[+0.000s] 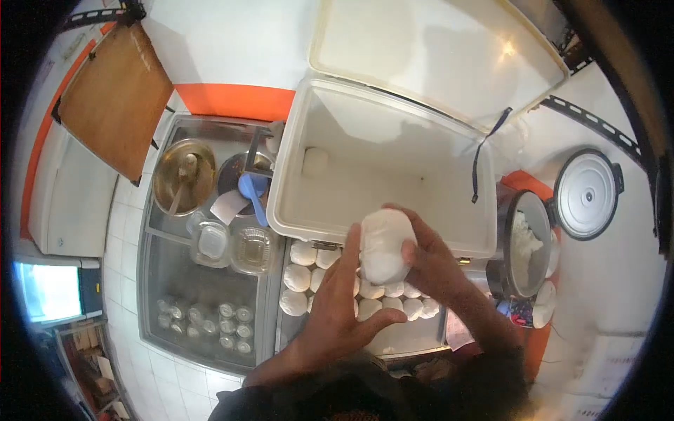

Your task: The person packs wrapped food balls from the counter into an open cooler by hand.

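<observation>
A smooth white rounded bundle (385, 247) is held up over the front rim of a large white cooler box (288, 203). My right hand (437, 263) grips its right side, with the thumb across the front. My left hand (342, 302) is spread, its fingers along the bundle's left side and its thumb pointing right below it. One similar white piece (316, 161) lies inside the cooler at the left. Several white round pieces (297, 278) sit in rows on a tray under and in front of my hands, partly hidden by them.
The cooler's lid (435, 49) stands raised behind it. At left are a metal bowl (184, 175), a blue scoop (253, 193) and clear plastic containers (251, 250) on a glass-topped case. At right, a pot (526, 245) holds white food, with a round lid (588, 193) beside it.
</observation>
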`<action>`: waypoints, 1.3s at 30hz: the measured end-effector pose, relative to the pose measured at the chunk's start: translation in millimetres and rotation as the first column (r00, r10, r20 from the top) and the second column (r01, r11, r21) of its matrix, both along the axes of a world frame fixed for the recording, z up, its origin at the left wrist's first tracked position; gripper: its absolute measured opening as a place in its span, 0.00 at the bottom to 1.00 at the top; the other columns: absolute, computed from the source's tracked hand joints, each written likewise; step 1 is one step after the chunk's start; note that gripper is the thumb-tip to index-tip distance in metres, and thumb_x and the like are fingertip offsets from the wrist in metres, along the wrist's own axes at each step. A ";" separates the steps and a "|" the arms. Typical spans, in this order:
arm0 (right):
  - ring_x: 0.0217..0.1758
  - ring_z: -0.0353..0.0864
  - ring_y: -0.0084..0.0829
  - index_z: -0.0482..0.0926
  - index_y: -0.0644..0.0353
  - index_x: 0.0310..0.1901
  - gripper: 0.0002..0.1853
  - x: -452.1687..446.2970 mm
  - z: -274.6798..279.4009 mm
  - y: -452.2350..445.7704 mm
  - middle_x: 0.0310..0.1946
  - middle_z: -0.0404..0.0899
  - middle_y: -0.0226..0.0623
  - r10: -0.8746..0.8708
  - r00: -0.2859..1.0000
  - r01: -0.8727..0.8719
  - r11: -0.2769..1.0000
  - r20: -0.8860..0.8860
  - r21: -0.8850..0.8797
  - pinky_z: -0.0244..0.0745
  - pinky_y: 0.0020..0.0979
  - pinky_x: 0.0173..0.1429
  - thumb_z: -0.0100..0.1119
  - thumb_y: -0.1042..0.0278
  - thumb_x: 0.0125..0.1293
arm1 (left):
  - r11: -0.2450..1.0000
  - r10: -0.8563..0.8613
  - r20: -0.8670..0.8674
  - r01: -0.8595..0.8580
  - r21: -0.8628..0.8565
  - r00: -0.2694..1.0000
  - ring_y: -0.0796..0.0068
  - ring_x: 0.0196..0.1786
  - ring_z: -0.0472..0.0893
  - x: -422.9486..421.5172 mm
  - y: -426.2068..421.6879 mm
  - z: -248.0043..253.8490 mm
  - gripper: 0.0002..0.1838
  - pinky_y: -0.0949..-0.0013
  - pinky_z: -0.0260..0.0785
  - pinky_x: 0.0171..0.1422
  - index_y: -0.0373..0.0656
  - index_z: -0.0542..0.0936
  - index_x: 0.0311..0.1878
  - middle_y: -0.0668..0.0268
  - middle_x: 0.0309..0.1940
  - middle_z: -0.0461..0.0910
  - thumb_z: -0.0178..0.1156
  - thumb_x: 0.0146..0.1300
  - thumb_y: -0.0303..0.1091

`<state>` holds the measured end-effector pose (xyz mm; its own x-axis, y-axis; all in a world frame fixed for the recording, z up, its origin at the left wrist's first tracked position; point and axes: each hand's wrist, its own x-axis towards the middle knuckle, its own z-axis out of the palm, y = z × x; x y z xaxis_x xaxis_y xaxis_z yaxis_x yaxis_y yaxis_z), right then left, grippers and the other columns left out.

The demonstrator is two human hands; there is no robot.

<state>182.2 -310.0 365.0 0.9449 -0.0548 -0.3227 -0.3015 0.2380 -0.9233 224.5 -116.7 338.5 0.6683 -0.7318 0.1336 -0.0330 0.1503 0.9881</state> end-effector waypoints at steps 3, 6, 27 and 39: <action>0.58 0.75 0.36 0.55 0.57 0.70 0.36 37.7 -16.8 -20.1 0.56 0.72 0.41 0.014 0.999 -0.011 0.997 -0.031 0.071 0.77 0.39 0.59 0.59 0.50 0.68 | 0.947 0.114 0.248 -0.181 0.266 0.962 0.49 0.74 0.56 -3.9 26.5 3.2 0.60 0.53 0.50 0.76 0.33 0.45 0.74 0.45 0.73 0.52 0.77 0.46 0.38; 0.59 0.74 0.39 0.56 0.60 0.69 0.34 91.6 -58.1 -70.3 0.59 0.69 0.43 0.119 0.985 -0.089 0.970 -0.121 0.228 0.77 0.43 0.60 0.56 0.51 0.69 | 0.886 0.432 0.128 -0.446 0.124 0.893 0.51 0.71 0.64 -17.5 62.4 -42.8 0.46 0.52 0.53 0.75 0.32 0.57 0.71 0.49 0.69 0.64 0.72 0.50 0.27; 0.74 0.48 0.52 0.43 0.63 0.74 0.48 245.2 -340.2 -81.3 0.74 0.45 0.52 -0.329 0.821 -0.235 0.550 -0.467 -0.801 0.46 0.48 0.72 0.42 0.32 0.66 | 0.778 0.570 -0.322 -0.371 0.506 0.756 0.68 0.59 0.77 -61.5 123.2 -129.0 0.18 0.65 0.68 0.64 0.38 0.76 0.59 0.58 0.56 0.78 0.56 0.66 0.23; 0.58 0.74 0.35 0.60 0.62 0.69 0.30 189.2 -248.2 -130.6 0.62 0.70 0.42 0.013 0.982 -0.096 0.896 -0.191 -0.434 0.70 0.33 0.60 0.50 0.54 0.72 | 0.676 0.502 -0.126 -0.297 0.675 0.856 0.59 0.61 0.76 -83.4 143.7 -181.7 0.23 0.58 0.69 0.63 0.38 0.74 0.61 0.54 0.58 0.76 0.62 0.64 0.34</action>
<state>371.4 -440.7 116.8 0.8794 -0.1803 -0.4406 -0.4714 -0.2006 -0.8588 141.2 26.9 156.8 0.8459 -0.2312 -0.4807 0.3457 -0.4486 0.8242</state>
